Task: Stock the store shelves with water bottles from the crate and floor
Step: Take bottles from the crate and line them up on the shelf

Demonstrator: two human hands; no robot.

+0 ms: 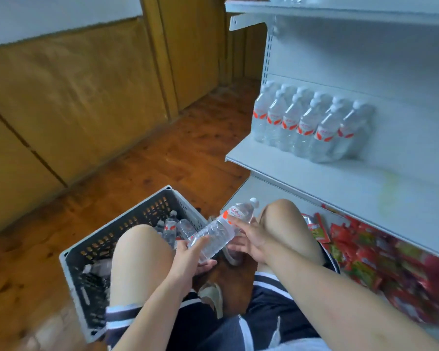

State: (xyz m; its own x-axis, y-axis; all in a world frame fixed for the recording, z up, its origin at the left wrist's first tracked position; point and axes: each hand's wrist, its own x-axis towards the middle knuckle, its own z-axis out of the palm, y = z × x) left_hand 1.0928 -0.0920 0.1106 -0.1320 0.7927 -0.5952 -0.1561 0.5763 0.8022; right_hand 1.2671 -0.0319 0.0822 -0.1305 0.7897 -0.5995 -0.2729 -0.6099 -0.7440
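Wooden flooring (178,158) lay under a water bottle (221,229) held between the knees, its red-and-white label unreadable, the left hand (188,259) cupping its base and the right hand (249,236) wrapped near its neck, the grey crate (127,224) at nine o'clock, shelved bottles (309,122) at one o'clock.

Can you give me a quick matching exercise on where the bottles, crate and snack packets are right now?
Things:
1. held bottle
2. row of bottles
3. grey crate
4. red snack packets

Places:
A. bottom shelf, to the person's right
B. on the floor by the left knee
C. between both hands, tilted
D. standing on the middle shelf

Pairs: 1-C, 2-D, 3-B, 4-A
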